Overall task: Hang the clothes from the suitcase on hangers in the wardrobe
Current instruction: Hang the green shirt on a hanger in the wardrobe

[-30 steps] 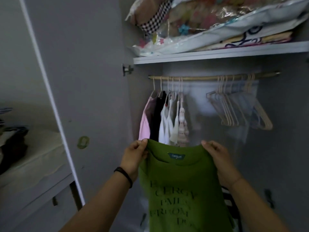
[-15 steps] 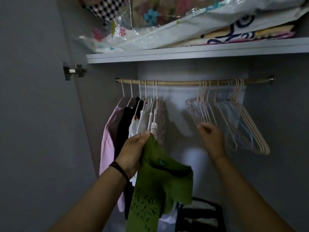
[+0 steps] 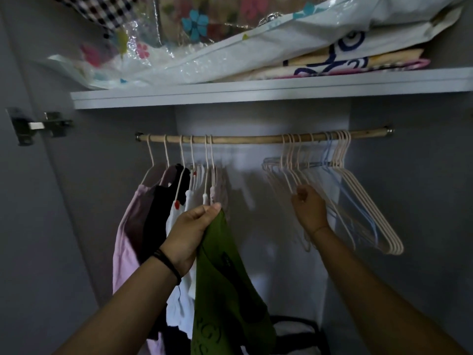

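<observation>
Grey wardrobe point(image 3: 409, 226) interior, dim. Hinge point(image 3: 38, 125) at far left. Shelf point(image 3: 256, 94) above carries bagged bedding point(image 3: 230, 47). Rod point(image 3: 243, 139) below, with hung clothes point(image 3: 158, 201) at its left end. Left hand point(image 3: 192, 231), fingers and thumb clamped on the green shirt point(image 3: 225, 278), holds it just right of those clothes; the shirt droops, unhangered. Right hand point(image 3: 309, 208) is at the empty hangers point(image 3: 358, 201), fingers curled against one; grip cannot be confirmed.

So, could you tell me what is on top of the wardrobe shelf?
On the shelf lies a clear plastic bag of flowery bedding, with folded patterned cloth beneath it. Anything behind them is covered.
</observation>
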Available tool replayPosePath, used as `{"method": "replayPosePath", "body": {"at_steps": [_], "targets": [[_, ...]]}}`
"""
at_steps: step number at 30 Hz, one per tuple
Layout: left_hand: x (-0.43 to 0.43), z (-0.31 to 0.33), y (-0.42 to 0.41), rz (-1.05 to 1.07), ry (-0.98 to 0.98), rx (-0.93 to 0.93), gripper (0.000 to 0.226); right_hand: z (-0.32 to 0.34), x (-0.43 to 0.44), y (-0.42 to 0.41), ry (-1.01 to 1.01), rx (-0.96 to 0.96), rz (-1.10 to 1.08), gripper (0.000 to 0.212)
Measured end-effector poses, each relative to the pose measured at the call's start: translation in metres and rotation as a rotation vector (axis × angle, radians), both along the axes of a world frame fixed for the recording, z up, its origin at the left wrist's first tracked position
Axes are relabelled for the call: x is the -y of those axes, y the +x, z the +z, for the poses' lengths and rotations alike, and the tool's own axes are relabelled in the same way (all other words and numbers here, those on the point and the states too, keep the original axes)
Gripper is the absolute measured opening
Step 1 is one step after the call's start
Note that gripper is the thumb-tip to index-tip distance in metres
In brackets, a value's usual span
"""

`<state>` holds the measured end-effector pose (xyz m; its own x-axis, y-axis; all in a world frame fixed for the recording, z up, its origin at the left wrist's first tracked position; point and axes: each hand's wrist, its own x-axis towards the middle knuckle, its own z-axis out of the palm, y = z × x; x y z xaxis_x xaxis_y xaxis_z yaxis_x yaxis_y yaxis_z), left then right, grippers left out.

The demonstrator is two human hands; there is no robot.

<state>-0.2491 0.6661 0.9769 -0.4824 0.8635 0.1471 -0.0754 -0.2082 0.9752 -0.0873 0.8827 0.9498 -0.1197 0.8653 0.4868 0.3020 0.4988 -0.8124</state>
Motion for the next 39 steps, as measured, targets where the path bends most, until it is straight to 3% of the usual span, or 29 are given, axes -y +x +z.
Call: {"method": "replayPosePath", "body": {"at_steps": [5,7,8,9,11,17,24,27,33,39], "targets": [[-0.006,0.002,-0.004,-0.029,-0.021,0.0,0.022,0.003,-0.026,-0.023,-0.242,-0.018,0.067,0.047],[-0.005,0.004,-0.005,-0.038,-0.019,-0.008,0.024,0.005,-0.039,-0.032,-0.318,-0.064,0.083,0.037],[-0.003,0.005,-0.005,-0.044,-0.013,-0.009,0.024,0.007,-0.041,-0.035,-0.322,-0.061,0.093,0.018],[-0.002,0.006,-0.006,-0.05,-0.01,-0.013,0.025,0.009,-0.043,-0.038,-0.305,-0.062,0.092,0.013],[0.0,0.008,-0.008,-0.056,-0.007,-0.022,0.025,0.01,-0.046,-0.043,-0.239,-0.078,0.089,0.032],[0.006,0.009,-0.015,-0.032,-0.006,-0.053,0.033,0.025,-0.002,-0.036,-0.168,-0.261,0.2,0.03],[0.02,0.006,-0.009,-0.032,-0.025,-0.097,0.024,-0.027,0.093,0.014,-0.261,-0.448,0.313,0.035],[0.026,0.003,-0.005,-0.009,-0.047,-0.134,0.024,-0.038,0.112,0.026,-0.354,-0.438,0.257,0.024],[0.039,-0.012,0.0,0.035,-0.072,-0.183,0.026,-0.041,0.153,0.049,-0.379,-0.57,0.153,0.033],[0.048,-0.034,0.015,0.069,-0.097,-0.195,0.024,-0.008,0.171,0.057,-0.427,-0.907,0.552,0.031]]}}
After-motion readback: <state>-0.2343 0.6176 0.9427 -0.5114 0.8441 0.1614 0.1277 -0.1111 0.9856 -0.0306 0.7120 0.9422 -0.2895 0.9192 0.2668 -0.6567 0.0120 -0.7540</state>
